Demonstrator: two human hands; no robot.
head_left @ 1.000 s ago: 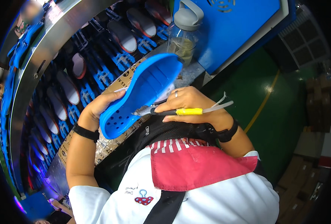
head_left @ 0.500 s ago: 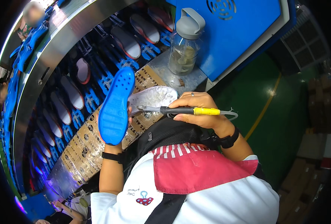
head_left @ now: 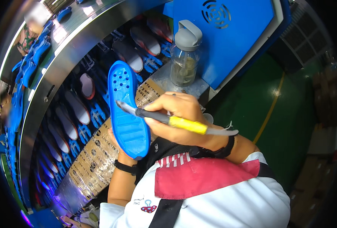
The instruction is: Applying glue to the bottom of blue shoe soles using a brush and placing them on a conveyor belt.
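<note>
A blue shoe sole point(head_left: 128, 131) stands tilted up in front of me, its ridged, open side facing me and a cluster of round holes near the top. Behind its lower left edge my left hand point(head_left: 117, 142) grips it, most of the fingers hidden by the sole. In my right hand point(head_left: 180, 114) is a brush point(head_left: 187, 124) with a black and yellow handle, held like a pen. Its bristle tip is over the middle of the sole, below the holes; whether it touches cannot be made out. A small pale rim point(head_left: 208, 118) shows beside the right hand.
Cardboard under clear tape point(head_left: 90, 155) covers the bench ahead. Beyond it, dark shoe uppers point(head_left: 77, 106) hang in a row on blue holders under a curved metal rail. A lidded glass bottle point(head_left: 184, 57) stands beside a blue machine point(head_left: 238, 34). Another person is at far left.
The brush has moved left from the pale, elongated thing to the face of the sole. The sole has shifted slightly right, and my right hand now hides most of that pale thing.
</note>
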